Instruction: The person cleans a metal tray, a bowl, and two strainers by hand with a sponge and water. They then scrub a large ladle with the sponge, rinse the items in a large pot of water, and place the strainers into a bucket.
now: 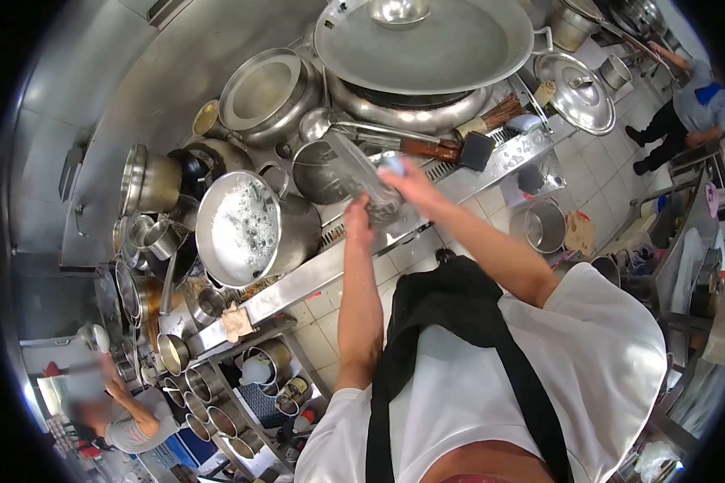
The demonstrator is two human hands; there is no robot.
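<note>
My left hand (359, 223) is closed on the near edge of a greyish, see-through container (361, 173), tilted and blurred by motion. My right hand (415, 189) is at the container's right side, fingers closed round a small pale blue and white thing (393, 167); what it is I cannot tell. Behind the container, partly hidden, stands a steel pot (314, 171). Left of my hands a large pot (286, 241) holds white, bubbly foam (242, 221). A ladle (316, 123) and a dark-ended tool (476, 151) lie beyond my hands.
A big wok (423, 52) sits on the range at the back. A steel counter edge (298, 282) runs below my hands. Stacked pots (205, 382) fill the lower left shelf. One person (693, 113) stands at the right, another (141, 419) at the lower left.
</note>
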